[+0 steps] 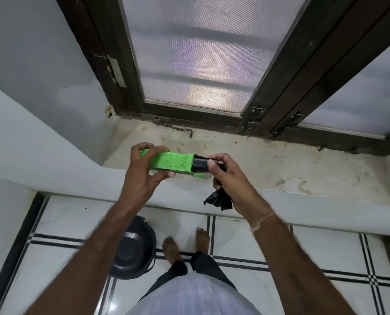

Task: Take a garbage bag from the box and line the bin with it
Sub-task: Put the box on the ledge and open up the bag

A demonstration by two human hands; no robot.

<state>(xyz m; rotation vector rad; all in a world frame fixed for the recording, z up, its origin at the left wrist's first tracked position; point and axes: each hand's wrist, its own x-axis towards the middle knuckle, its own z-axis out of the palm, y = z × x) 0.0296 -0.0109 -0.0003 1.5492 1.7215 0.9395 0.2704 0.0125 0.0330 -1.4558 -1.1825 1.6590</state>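
From the head camera you see one long bright-green cardboard box point(171, 163), held level over the sill between your two hands. Your left hand point(144, 171) wraps around its left half, fingers curled over the top and thumb underneath. One black roll of plastic garbage bags point(200, 165) sticks out of the box's open right end. Your right hand point(230, 180) pinches that roll with thumb and forefinger, and its lower fingers curl around one crumpled tail of black bag film point(219, 201) that hangs below the palm.

One round black plastic bin point(132, 253) stands on the floor under your left forearm, just left of your two bare feet point(171, 246).

The pale, stained stone window sill point(280, 169) runs beneath the box. Above it are two mesh window panels point(200, 53) in dark wooden frames. The floor point(303, 253) is white tile with black lines, and the wall point(30, 53) is pale grey.
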